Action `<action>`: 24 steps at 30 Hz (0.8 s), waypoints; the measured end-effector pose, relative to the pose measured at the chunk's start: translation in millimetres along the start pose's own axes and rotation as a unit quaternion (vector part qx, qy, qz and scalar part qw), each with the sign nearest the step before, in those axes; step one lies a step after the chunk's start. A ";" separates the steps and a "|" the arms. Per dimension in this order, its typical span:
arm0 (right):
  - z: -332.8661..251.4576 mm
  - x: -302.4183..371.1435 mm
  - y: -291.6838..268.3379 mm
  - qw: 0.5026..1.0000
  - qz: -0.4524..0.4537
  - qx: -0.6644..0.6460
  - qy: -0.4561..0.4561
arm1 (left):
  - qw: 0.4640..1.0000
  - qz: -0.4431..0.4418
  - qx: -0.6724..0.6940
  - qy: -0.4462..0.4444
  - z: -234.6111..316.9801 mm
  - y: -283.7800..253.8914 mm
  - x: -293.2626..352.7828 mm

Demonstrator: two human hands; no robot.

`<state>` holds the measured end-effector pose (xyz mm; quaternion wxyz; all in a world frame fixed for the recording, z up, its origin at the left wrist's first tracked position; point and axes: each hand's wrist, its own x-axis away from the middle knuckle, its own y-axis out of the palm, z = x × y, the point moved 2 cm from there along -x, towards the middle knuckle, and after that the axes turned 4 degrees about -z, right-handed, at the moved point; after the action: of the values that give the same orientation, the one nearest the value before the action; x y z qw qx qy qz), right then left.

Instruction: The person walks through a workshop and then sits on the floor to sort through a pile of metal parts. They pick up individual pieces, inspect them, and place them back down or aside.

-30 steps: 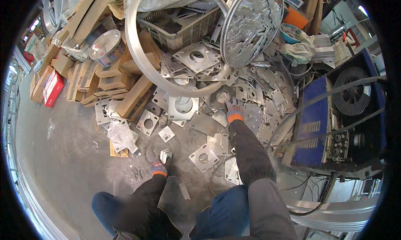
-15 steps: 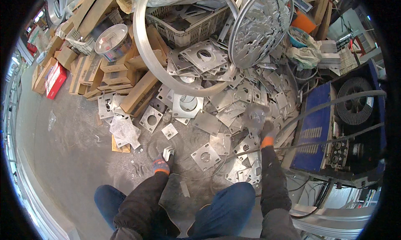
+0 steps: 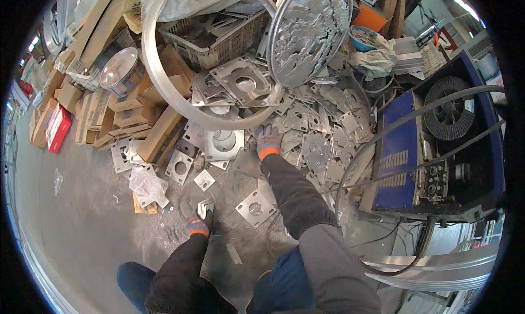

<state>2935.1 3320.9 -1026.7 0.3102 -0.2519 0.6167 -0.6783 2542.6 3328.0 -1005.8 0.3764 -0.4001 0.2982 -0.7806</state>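
Note:
My left hand (image 3: 198,223), in a grey glove with an orange cuff, is closed round a short stack of small metal plates (image 3: 205,207) low over the floor. My right hand (image 3: 268,138), gloved the same way, reaches far forward with its fingers stretched out over the heap of flat metal plates (image 3: 316,150). No plate shows in its fingers. Just left of it lies a square plate with a large round hole (image 3: 236,150). A large metal ring (image 3: 191,109) arches beyond the fingertips. Between my arms is a square plate with a round hole and corner slots (image 3: 255,196).
A blue machine (image 3: 395,166) with a wire spool and thick cables (image 3: 377,136) stands at the right. Cardboard boxes (image 3: 131,114), a clear tub (image 3: 119,68) and a plastic crate (image 3: 205,57) crowd the back left. A round silver-crusted disc (image 3: 309,38) leans behind the heap.
My right hand has swung left and forward, from the heap's right side to its middle near the ring. The left hand still holds the small stack. The view has shifted right.

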 end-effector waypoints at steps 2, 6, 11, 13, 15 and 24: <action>-1.9 -6.6 16.1 0.996 -0.090 0.013 -0.010 | 0.999 -0.006 -0.033 -0.006 -1.3 0.5 0.2; 32.6 -5.6 16.3 0.987 -0.155 -0.006 -0.052 | 1.000 -0.009 -0.013 -0.017 -8.9 2.5 -3.5; 129.1 49.9 -23.2 0.990 -0.067 -0.033 -0.123 | 0.997 -0.028 -0.064 -0.015 -8.4 0.4 -4.6; 163.9 81.1 -37.2 0.991 -0.063 -0.055 -0.101 | 0.999 -0.008 -0.030 -0.008 -3.0 -3.5 -1.7; 187.3 114.1 -46.2 0.991 -0.041 -0.117 -0.042 | 0.999 -0.017 -0.039 -0.017 1.2 -6.4 1.1; 259.3 215.9 -13.9 0.747 0.077 -0.579 0.319 | 0.996 -0.039 -0.065 -0.045 -17.0 8.6 -8.7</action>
<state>2974.4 2987.2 -992.5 -0.0589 -0.1041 0.9712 -0.2059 2534.6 3333.3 -1024.4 0.3321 -0.4698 0.3156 -0.7546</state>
